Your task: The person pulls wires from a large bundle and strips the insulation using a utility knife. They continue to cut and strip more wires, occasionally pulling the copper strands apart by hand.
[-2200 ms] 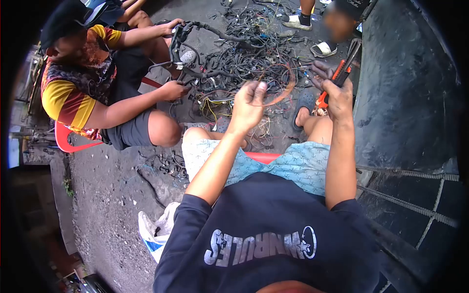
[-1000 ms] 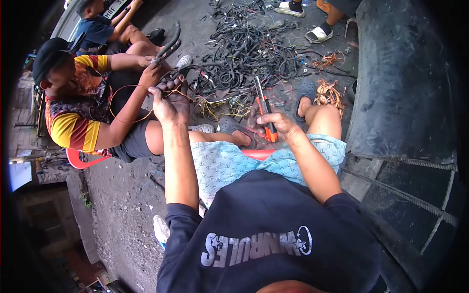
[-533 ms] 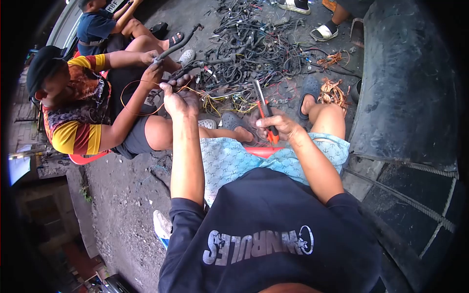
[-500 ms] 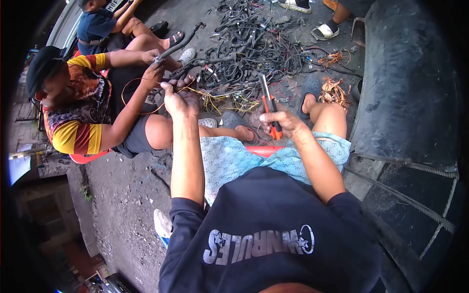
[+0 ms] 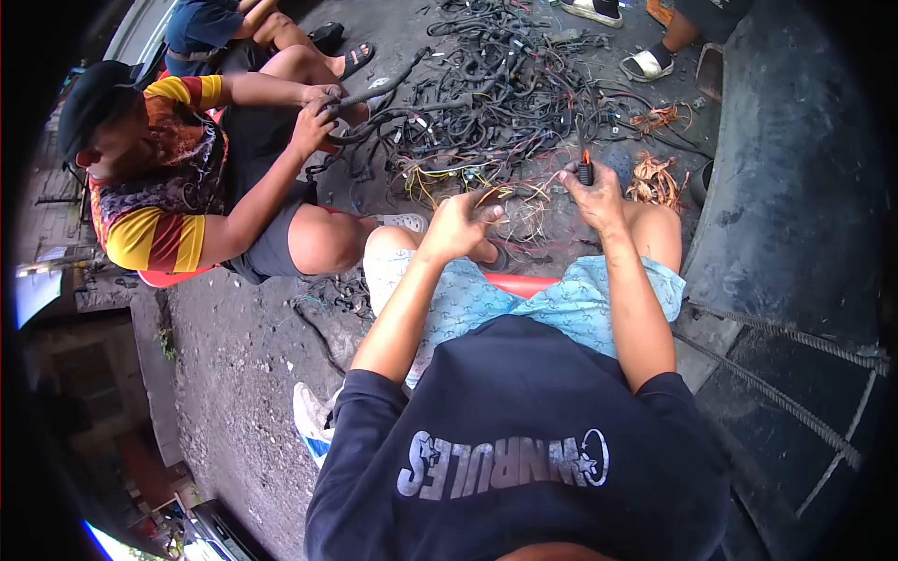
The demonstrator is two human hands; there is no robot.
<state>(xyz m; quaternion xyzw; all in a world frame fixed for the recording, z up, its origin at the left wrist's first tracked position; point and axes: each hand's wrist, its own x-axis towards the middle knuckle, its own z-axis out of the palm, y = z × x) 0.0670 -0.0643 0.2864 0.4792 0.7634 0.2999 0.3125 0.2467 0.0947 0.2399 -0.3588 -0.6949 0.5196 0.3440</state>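
My right hand is closed around an orange and black utility knife, held upright above my right knee. To its left, my left hand is closed with the thumb toward the right, and thin wires show at its fingertips. Pale and yellowish loose wires spread between the two hands, over the ground. Beyond them lies a large heap of black cables and wire harnesses.
At the left, a seated person holds a thick black cable in both hands. Another person sits farther back. Stripped copper-coloured wire lies by my right knee. A large dark panel stands at the right.
My left hand has moved right and toward me, away from the neighbour's cable. My right hand has moved right and slightly away from me, with the knife turned more end-on.
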